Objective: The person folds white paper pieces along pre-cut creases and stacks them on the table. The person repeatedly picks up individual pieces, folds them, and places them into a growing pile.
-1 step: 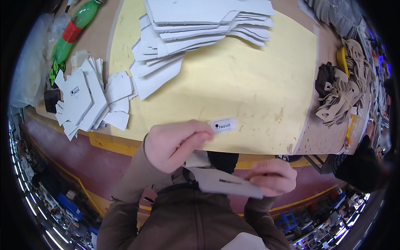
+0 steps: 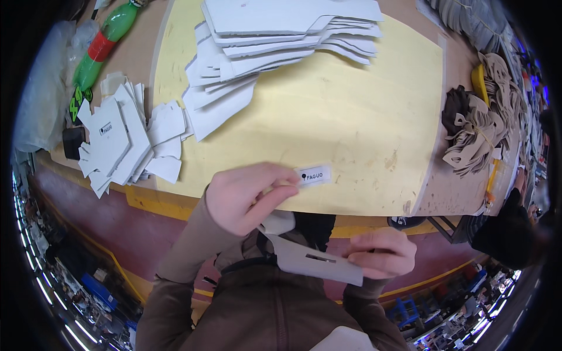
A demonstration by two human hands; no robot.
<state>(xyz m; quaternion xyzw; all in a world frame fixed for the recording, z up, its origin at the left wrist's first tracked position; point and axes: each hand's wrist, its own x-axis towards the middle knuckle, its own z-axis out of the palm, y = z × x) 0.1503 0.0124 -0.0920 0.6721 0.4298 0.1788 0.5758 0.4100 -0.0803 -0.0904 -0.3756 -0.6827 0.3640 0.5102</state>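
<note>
Label (image 2: 317,175) first: it's the little white one with black print, sitting over the yellow sheet (image 2: 351,123) near its front edge. Left hand (image 2: 249,196) has its thumb and fingertips drawn close together right at the label's left end, but I honestly can't tell if they're pinching it or if it's just lying there.

Right hand (image 2: 383,253) is easier to read: thumb and fingers clamped on the right end of a grey piece (image 2: 319,265) with a narrow slot cut in it. That piece is off the table, tilted down to the right, in front of the brown jacket (image 2: 252,310). So the hands are well apart.

Around them: a stack of white pieces (image 2: 281,20) at the far side, a messier white pile (image 2: 111,137) to the left, a green bottle (image 2: 120,23) beyond that, plus beige cutouts (image 2: 477,137) bunched over on the right.
</note>
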